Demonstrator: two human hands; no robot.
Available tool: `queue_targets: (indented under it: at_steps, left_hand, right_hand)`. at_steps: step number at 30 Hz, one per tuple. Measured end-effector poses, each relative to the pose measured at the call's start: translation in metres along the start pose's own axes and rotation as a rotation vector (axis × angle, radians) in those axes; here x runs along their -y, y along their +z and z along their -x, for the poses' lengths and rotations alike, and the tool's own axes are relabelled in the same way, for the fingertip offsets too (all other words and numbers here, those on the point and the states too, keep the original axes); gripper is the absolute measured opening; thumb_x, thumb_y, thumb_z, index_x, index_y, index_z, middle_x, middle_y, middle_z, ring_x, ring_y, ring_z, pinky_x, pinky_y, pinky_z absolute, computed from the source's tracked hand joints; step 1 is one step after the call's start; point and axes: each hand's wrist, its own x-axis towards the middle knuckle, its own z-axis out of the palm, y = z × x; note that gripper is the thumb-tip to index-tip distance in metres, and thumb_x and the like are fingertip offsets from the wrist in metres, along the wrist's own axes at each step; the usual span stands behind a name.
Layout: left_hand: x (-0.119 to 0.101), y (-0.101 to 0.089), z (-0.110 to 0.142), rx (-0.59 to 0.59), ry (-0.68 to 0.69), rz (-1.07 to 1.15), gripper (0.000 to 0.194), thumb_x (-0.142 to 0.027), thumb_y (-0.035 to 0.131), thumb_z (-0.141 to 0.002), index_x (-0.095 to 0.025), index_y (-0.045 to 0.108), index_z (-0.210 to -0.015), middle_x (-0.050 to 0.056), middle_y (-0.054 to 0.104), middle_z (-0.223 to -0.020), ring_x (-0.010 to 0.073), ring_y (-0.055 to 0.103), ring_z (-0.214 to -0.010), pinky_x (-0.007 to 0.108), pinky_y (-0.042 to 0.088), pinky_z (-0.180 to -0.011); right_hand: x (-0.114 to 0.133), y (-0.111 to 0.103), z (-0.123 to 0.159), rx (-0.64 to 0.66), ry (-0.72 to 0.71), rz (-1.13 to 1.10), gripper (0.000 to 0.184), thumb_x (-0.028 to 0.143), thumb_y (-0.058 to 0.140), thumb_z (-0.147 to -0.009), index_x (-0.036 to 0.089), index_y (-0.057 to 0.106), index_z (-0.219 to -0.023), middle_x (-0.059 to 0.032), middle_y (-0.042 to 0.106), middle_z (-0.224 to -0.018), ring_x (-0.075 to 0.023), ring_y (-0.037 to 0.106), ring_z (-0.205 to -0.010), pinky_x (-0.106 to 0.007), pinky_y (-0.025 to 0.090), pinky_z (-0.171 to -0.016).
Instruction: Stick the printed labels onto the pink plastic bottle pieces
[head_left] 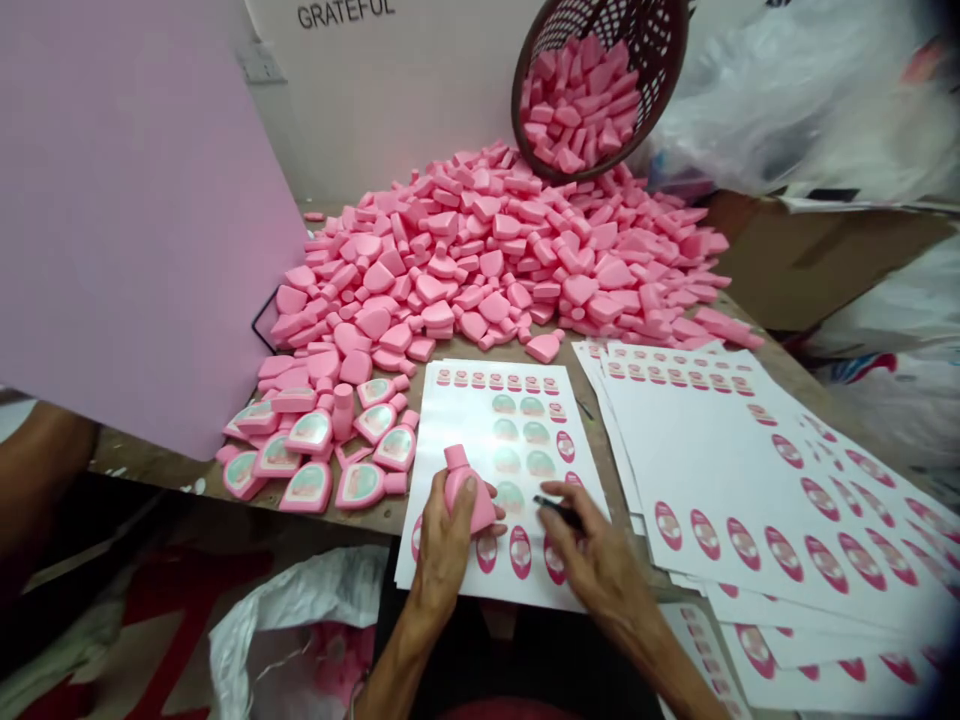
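Foam bottle piece (474, 503) gripped in left hand (444, 552), thumb across its lower half, fingers mostly hidden behind it. Neck points upper left, long axis runs diagonally toward lower right. Piece sits at lower centre over printed sheet (427, 440); contact with sheet can't be confirmed. Right hand (600, 560) just right of it, apart from left, pinching small dark tool (561, 512); tool mostly hidden by fingers, type unclear. Stack of printed sheets (720, 480) at right, cut off by frame edge. Pink foam pile (480, 250) upper centre. Tilted basket (669, 60) at top, cut off.
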Motion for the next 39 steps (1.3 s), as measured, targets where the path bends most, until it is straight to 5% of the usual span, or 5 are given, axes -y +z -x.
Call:
queue_targets:
  at_steps: [6, 10, 23, 33, 39]
  left_hand:
    - [0.000, -0.004, -0.003, 0.136, -0.048, -0.065, 0.037, -0.052, 0.054, -0.081, -0.017, 0.053, -0.093, 0.001, 0.063, -0.055, 0.0176, 0.064, -0.049, 0.028, 0.054, -0.051]
    - [0.010, 0.003, -0.001, 0.140, -0.076, -0.028, 0.034, -0.051, 0.054, -0.082, -0.019, 0.052, -0.094, 0.001, 0.066, -0.066, 0.0209, 0.069, -0.060, 0.029, 0.056, -0.057]
    - [0.017, 0.001, -0.002, 0.142, -0.038, -0.034, 0.034, -0.051, 0.053, -0.083, -0.021, 0.055, -0.098, 0.002, 0.066, -0.076, 0.0218, 0.070, -0.064, 0.028, 0.053, -0.056]
    - [0.015, -0.001, -0.002, 0.152, -0.038, -0.048, 0.033, -0.051, 0.048, -0.086, -0.020, 0.052, -0.099, 0.005, 0.066, -0.086, 0.0218, 0.070, -0.068, 0.030, 0.055, -0.061]
    - [0.013, -0.003, 0.000, 0.143, -0.088, 0.110, 0.042, -0.053, 0.052, -0.084, -0.018, 0.054, -0.108, 0.003, 0.067, -0.074, 0.0188, 0.068, -0.063, 0.027, 0.054, -0.059]
  right_hand:
    - [-0.028, -0.004, -0.021, -0.166, -0.202, 0.378, 0.021, 0.038, 0.049, -0.089, 0.020, 0.059, -0.086, -0.0045, 0.064, -0.076, -0.0194, 0.057, -0.072, -0.034, 0.036, -0.071]
    - [-0.023, 0.008, -0.019, -0.193, -0.316, 0.482, 0.016, 0.031, 0.051, -0.089, 0.019, 0.061, -0.087, -0.0037, 0.065, -0.078, -0.0185, 0.055, -0.075, -0.033, 0.032, -0.071]
    - [-0.025, 0.011, -0.026, -0.112, -0.299, 0.440, 0.014, 0.031, 0.055, -0.086, 0.020, 0.059, -0.077, -0.0016, 0.063, -0.071, -0.0174, 0.053, -0.071, -0.032, 0.032, -0.071]
    - [-0.023, 0.015, -0.023, -0.257, -0.423, 0.378, 0.015, 0.032, 0.063, -0.080, 0.019, 0.057, -0.073, -0.0019, 0.063, -0.067, -0.0169, 0.054, -0.066, -0.034, 0.038, -0.073]
    - [-0.012, -0.004, -0.023, -0.271, -0.045, 0.001, 0.023, 0.042, 0.064, -0.078, 0.020, 0.058, -0.074, -0.0013, 0.062, -0.068, -0.0150, 0.056, -0.062, -0.028, 0.045, -0.059]
